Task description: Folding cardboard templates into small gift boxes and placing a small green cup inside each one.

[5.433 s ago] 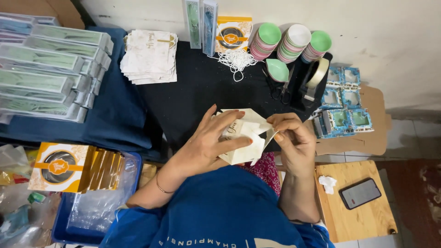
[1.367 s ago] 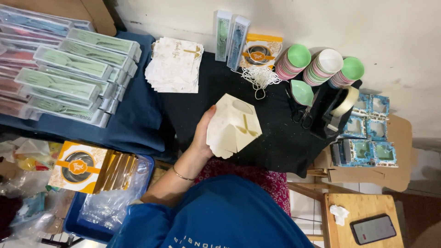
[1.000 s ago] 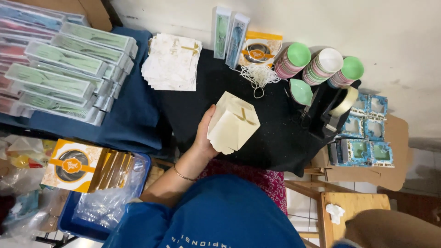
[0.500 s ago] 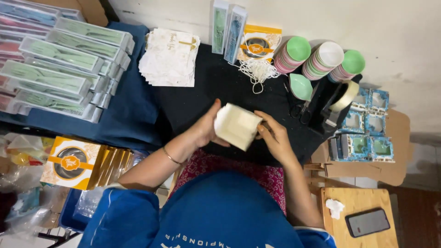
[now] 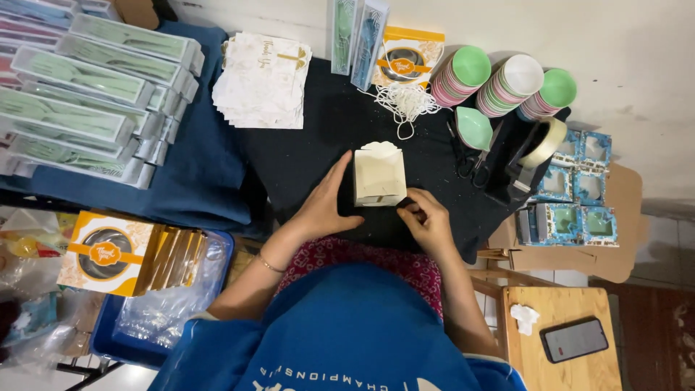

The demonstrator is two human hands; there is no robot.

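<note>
A small cream paper box (image 5: 379, 174) with a scalloped top stands upright on the black cloth (image 5: 311, 145) in front of me. My left hand (image 5: 327, 203) rests flat against the box's left side with fingers extended. My right hand (image 5: 425, 218) sits at the box's lower right corner, fingers curled and pinching at its bottom edge. What is between those fingertips is too small to tell.
Stacks of flat cream box blanks (image 5: 262, 80) lie at the back left, with long clear-lidded boxes (image 5: 87, 87) further left. Stacked green and white bowls (image 5: 499, 83), scissors (image 5: 469, 156), a tape dispenser (image 5: 532, 156) and white string (image 5: 405, 105) stand right. A phone (image 5: 574, 339) lies on a wooden stool.
The box was held up in my left hand alone; now it stands on the black cloth. My right hand has come back into view and closed on its lower right corner.
</note>
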